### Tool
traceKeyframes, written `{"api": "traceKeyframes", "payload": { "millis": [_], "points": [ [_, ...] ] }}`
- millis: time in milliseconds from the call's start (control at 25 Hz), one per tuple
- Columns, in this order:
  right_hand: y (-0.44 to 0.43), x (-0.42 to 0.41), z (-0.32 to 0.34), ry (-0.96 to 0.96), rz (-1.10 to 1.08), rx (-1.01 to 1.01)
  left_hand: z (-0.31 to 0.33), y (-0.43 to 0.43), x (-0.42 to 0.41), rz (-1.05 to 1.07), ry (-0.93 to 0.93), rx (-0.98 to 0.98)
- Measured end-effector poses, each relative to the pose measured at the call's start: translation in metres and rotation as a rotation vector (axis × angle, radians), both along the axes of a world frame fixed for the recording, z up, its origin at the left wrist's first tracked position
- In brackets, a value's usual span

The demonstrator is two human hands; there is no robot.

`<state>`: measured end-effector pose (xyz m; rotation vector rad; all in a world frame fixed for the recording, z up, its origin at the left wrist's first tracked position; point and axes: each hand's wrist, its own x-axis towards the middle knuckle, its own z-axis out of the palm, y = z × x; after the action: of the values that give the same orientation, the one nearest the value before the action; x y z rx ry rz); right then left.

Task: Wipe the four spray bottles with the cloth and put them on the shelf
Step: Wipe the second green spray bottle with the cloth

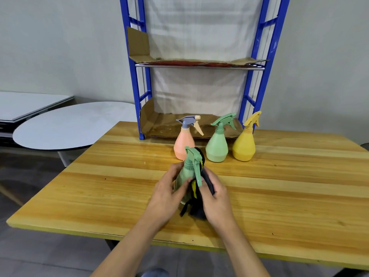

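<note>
Wooden table [279, 186], blue shelf [137, 92], grey wall [60, 47]; left hand [163, 196] firm around green bottle [186, 168], right hand [216, 198] around cloth [199, 213].

No legible text, label, brand, number or sign anywhere. Only a reddish marking along the front edge of the cardboard [199, 62] on the upper board of the shelf [137, 80], well beyond and above the left hand [165, 194] and right hand [216, 199]; too blurred to read.
</note>
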<state>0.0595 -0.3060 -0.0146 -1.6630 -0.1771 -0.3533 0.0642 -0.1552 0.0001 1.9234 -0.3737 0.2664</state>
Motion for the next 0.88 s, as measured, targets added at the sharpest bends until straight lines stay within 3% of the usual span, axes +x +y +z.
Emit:
{"api": "traceKeyframes", "payload": {
  "millis": [120, 280, 480, 640, 880],
  "points": [
    [-0.003, 0.001, -0.002, 0.032, -0.074, -0.056, 0.0, -0.001, -0.001, 0.027, -0.007, -0.019],
    [0.008, -0.005, 0.01, -0.056, -0.023, 0.047, -0.002, -0.002, 0.001, 0.036, 0.024, -0.023],
    [0.001, -0.001, 0.006, 0.021, -0.056, 0.021, -0.003, -0.004, 0.001, 0.068, 0.004, -0.001],
    [0.005, -0.002, 0.003, -0.051, -0.064, 0.002, -0.007, -0.002, 0.004, 0.075, 0.004, 0.003],
    [0.004, -0.004, -0.003, -0.027, -0.127, -0.014, 0.002, -0.011, 0.01, 0.241, 0.006, 0.016]
  ]
}}
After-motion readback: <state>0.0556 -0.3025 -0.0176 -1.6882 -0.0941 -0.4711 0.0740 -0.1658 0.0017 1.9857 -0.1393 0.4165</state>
